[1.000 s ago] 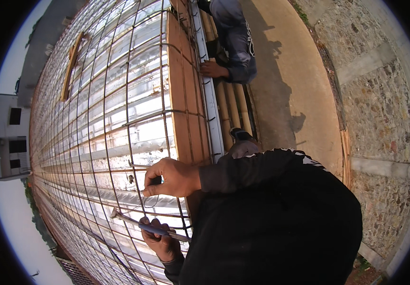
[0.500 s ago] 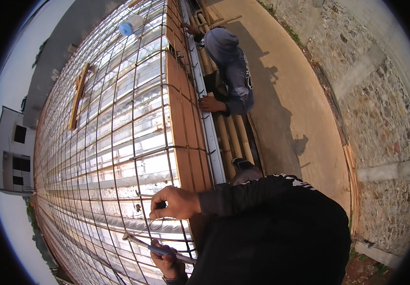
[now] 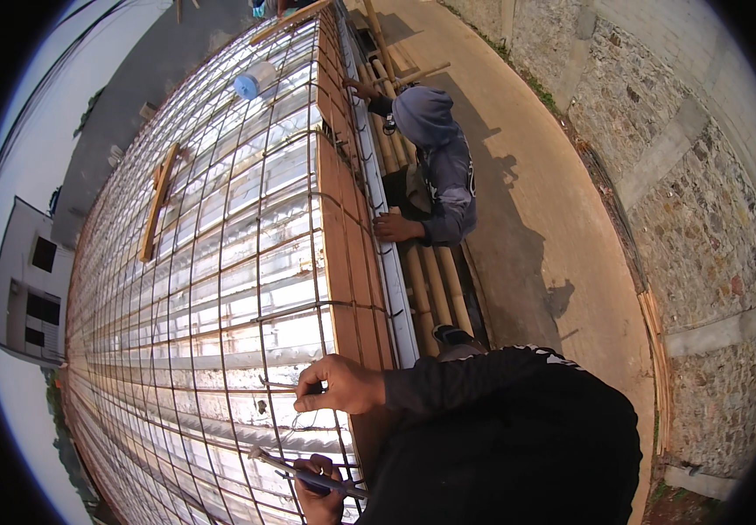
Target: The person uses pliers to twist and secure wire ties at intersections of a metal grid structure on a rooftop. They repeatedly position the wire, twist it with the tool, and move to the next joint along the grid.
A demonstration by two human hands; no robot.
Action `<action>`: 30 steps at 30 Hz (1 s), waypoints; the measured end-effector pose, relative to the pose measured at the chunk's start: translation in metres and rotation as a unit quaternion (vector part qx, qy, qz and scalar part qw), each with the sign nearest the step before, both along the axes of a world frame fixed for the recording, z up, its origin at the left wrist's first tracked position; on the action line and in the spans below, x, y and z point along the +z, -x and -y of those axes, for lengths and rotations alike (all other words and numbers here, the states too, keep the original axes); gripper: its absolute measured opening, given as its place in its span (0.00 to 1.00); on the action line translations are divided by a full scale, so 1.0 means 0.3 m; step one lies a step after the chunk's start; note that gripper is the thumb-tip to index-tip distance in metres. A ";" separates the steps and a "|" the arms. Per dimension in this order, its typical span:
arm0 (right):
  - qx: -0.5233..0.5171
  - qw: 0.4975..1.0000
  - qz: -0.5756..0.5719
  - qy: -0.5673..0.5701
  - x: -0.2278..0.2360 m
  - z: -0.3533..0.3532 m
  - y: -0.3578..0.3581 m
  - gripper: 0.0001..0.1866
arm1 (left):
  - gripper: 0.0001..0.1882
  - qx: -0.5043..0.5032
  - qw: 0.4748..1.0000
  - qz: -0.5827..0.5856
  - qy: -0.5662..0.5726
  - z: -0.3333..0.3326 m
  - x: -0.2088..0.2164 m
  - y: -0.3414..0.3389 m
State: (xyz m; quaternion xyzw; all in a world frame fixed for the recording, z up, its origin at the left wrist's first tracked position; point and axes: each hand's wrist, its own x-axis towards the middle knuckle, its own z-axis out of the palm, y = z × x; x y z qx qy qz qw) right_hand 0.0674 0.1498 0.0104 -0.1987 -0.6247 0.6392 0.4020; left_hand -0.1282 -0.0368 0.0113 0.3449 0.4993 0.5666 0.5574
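My right hand point(image 3: 343, 385), in a dark sleeve, is closed with thumb and fingertips pinched over the edge of the steel mesh. Thin tie wire point(image 3: 299, 425) loops down from its fingertips. My left hand point(image 3: 318, 490) is lower down, wrapped round a long hand tool point(image 3: 286, 465) with a blue-grey handle and a pale metal head; it looks like pincers. The tool's head points left over the bars, apart from my right hand. Beneath both hands the steel mesh point(image 3: 223, 319) lies over shiny corrugated metal decking point(image 3: 290, 337).
A co-worker point(image 3: 435, 166) in a grey hood grips the deck's edge beside bamboo poles point(image 3: 435, 280). Reddish edge boards point(image 3: 352, 262) run along the decking. On the mesh lie a wooden piece point(image 3: 159, 201) and a clear container with a blue lid point(image 3: 246, 86). A stone wall point(image 3: 702, 210) stands right.
My view has shifted, so the deck and co-worker appear lower and slightly right. My left hand and its tool have moved lower and right in the picture. My right hand keeps its pinch.
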 end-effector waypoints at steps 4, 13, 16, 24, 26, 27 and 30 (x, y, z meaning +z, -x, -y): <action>0.003 1.000 -0.006 0.007 0.003 -0.003 -0.018 0.13 | 0.19 0.035 0.982 -0.185 -0.005 -0.007 0.005 -0.071; -0.016 0.999 -0.037 -0.003 0.039 -0.005 -0.013 0.13 | 0.48 0.106 0.962 -0.253 -0.008 0.014 0.004 0.047; -0.040 0.996 -0.073 -0.037 0.099 -0.019 -0.003 0.13 | 0.51 0.098 0.945 -0.302 -0.074 0.055 -0.042 0.194; -0.134 0.977 -0.052 -0.159 0.205 -0.150 -0.060 0.13 | 0.34 -0.001 0.996 0.085 -0.026 -0.104 0.282 0.199; -0.132 0.976 0.008 -0.172 0.195 -0.175 -0.084 0.12 | 0.24 -0.102 0.969 0.102 -0.200 -0.096 0.331 0.169; -0.118 0.977 0.034 -0.172 0.177 -0.182 -0.102 0.12 | 0.26 -0.011 0.977 0.092 -0.190 -0.100 0.332 0.188; -0.104 0.989 0.037 -0.097 0.086 -0.179 -0.145 0.12 | 0.22 0.198 0.958 -0.209 -0.016 -0.139 0.374 0.235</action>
